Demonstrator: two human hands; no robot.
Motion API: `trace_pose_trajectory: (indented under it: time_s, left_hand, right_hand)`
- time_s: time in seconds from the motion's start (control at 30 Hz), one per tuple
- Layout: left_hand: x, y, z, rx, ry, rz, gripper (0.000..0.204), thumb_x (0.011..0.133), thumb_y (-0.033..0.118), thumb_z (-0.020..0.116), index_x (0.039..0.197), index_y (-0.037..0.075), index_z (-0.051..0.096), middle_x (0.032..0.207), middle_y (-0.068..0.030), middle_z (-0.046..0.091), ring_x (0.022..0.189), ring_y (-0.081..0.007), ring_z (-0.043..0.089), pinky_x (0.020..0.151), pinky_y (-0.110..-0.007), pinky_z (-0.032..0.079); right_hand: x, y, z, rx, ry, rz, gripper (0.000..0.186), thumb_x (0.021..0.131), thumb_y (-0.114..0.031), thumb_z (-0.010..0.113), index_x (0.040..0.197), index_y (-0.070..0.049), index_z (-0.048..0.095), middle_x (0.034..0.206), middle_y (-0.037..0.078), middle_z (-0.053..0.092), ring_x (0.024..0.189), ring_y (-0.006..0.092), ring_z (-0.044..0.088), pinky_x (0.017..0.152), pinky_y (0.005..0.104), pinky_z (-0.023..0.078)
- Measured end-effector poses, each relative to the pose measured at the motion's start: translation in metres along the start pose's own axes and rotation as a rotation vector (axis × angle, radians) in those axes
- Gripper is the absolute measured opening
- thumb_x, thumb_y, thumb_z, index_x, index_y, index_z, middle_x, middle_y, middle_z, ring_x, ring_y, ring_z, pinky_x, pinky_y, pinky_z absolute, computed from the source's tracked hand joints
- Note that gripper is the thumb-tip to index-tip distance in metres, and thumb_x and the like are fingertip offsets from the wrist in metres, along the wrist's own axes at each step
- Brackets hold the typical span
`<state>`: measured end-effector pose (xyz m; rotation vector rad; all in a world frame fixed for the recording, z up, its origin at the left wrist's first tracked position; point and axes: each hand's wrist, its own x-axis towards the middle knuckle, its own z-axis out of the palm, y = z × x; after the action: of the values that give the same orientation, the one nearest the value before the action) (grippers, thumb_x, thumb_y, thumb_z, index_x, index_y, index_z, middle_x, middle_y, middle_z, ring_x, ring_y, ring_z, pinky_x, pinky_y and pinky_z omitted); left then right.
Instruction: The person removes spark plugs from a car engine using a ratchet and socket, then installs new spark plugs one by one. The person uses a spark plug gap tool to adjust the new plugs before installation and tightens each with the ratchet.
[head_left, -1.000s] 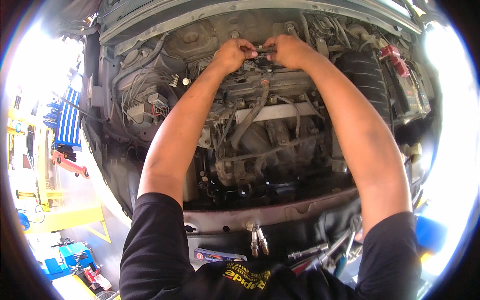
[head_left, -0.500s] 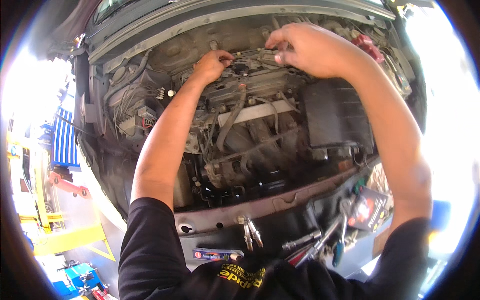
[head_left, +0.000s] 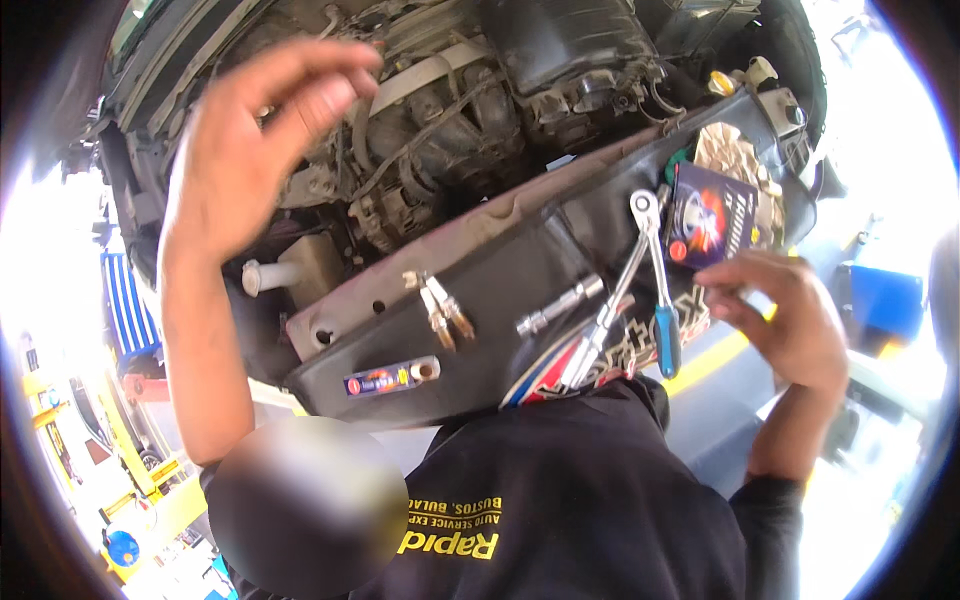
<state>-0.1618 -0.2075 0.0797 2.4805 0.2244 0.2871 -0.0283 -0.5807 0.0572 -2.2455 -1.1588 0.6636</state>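
My left hand is raised over the left side of the engine bay, thumb and fingers apart, holding nothing I can see. To the right, my right hand hovers with parted fingers at the lower edge of a dark printed box. Just left of that hand lies a teal-handled ratchet, beside a long chrome bar. A chrome socket piece rests farther left. Two used-looking spark plugs lie side by side on the black fender cover. Below them is a small narrow carton with an open end.
The engine and a black air box fill the far side. Crumpled brown paper is behind the printed box. A white-capped reservoir stands at the left. Yellow lift parts show on the floor.
Both hands have come back from the rear of the engine. My right hand moved down to the printed box; my left is nearer me. The view has tilted toward the front edge.
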Motion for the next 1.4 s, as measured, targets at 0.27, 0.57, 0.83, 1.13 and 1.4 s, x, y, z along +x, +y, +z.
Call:
trace_pose_trajectory:
  time_s: [0.27, 0.57, 0.83, 1.13, 1.4]
  left_hand:
    - [-0.124, 0.059, 0.052, -0.066, -0.165, -0.092, 0.021, 0.089, 0.009, 0.067, 0.109, 0.004, 0.070, 0.100, -0.0079, 0.072, 0.094, -0.0192, 0.069, 0.086, -0.033, 0.052]
    - [-0.136, 0.059, 0.042, -0.291, -0.051, -0.277, 0.025, 0.091, 0.012, 0.067, 0.114, 0.002, 0.067, 0.101, -0.0100, 0.073, 0.095, -0.0177, 0.069, 0.088, -0.031, 0.051]
    - [-0.090, 0.067, 0.123, -0.481, -0.272, -0.132, 0.027, 0.096, 0.019, 0.058, 0.113, -0.003, 0.059, 0.090, -0.0165, 0.069, 0.087, -0.0318, 0.067, 0.078, -0.041, 0.049]
    - [-0.075, 0.044, 0.116, -0.836, -0.320, -0.259, 0.022, 0.097, 0.018, 0.057, 0.107, -0.002, 0.059, 0.083, -0.0031, 0.059, 0.078, -0.0094, 0.058, 0.075, -0.029, 0.050]
    - [-0.077, 0.050, 0.112, -0.705, -0.305, -0.269, 0.027, 0.098, 0.025, 0.059, 0.107, 0.000, 0.060, 0.083, -0.0019, 0.060, 0.077, -0.0090, 0.057, 0.073, -0.027, 0.048]
  right_hand:
    - [0.002, -0.031, 0.077, 0.018, 0.246, -0.065, 0.024, 0.083, -0.008, 0.072, 0.104, 0.001, 0.066, 0.085, 0.011, 0.065, 0.079, 0.0273, 0.064, 0.074, 0.0358, 0.050]
    - [0.039, -0.028, 0.083, -0.386, -0.023, -0.349, 0.017, 0.083, -0.014, 0.070, 0.094, -0.007, 0.059, 0.096, 0.009, 0.060, 0.101, 0.0287, 0.057, 0.091, 0.0418, 0.043]
    - [0.036, -0.081, 0.046, 0.064, 0.115, -0.204, 0.023, 0.085, -0.014, 0.072, 0.102, -0.001, 0.064, 0.086, 0.012, 0.068, 0.078, 0.0214, 0.066, 0.074, 0.0336, 0.050]
    - [-0.014, -0.018, 0.097, -0.215, 0.432, 0.255, 0.038, 0.085, -0.013, 0.070, 0.119, -0.009, 0.053, 0.087, 0.013, 0.067, 0.084, 0.0330, 0.067, 0.076, 0.0432, 0.050]
    - [-0.011, -0.008, 0.101, 0.390, 0.440, 0.197, 0.045, 0.093, -0.004, 0.058, 0.135, -0.010, 0.044, 0.083, 0.007, 0.059, 0.075, 0.0172, 0.062, 0.069, 0.0336, 0.049]
